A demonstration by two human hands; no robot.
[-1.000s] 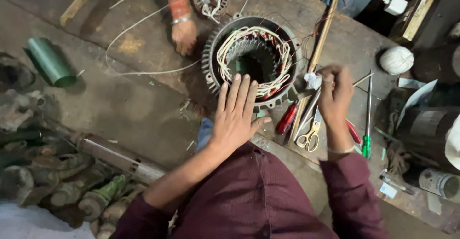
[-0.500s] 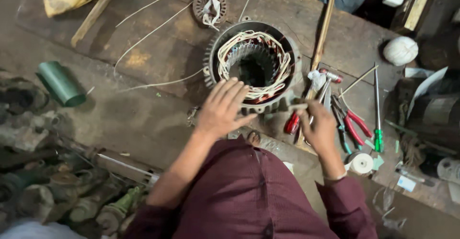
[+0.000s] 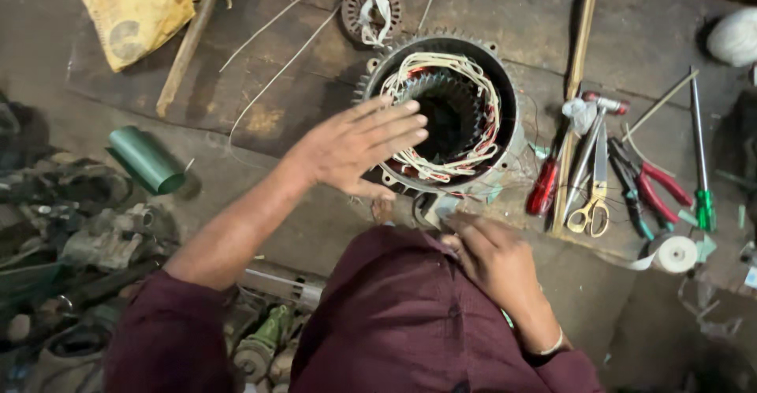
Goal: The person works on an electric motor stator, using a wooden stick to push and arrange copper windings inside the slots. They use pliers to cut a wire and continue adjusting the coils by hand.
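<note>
A round motor stator (image 3: 448,117) with white and copper windings sits on the dark wooden bench. My left hand (image 3: 359,147) is spread flat, fingers apart, over its near left rim. My right hand (image 3: 493,255) is low at the stator's near side, fingertips at a small pale piece (image 3: 441,208) by the housing base; what it grips is unclear. My maroon sleeves fill the bottom of the view.
To the right lie a red-handled screwdriver (image 3: 544,188), yellow-handled scissors (image 3: 593,196), red pliers (image 3: 658,192), a green-handled screwdriver (image 3: 700,164), a tape roll (image 3: 676,253) and a long wooden stick (image 3: 578,70). A green roll (image 3: 146,159) and scrap metal parts lie left; a yellow bag (image 3: 130,11) top left.
My right hand came down from the tools at the right to the stator's near base. My left hand shifted onto the stator's left rim. Another person's hand at the far side is gone.
</note>
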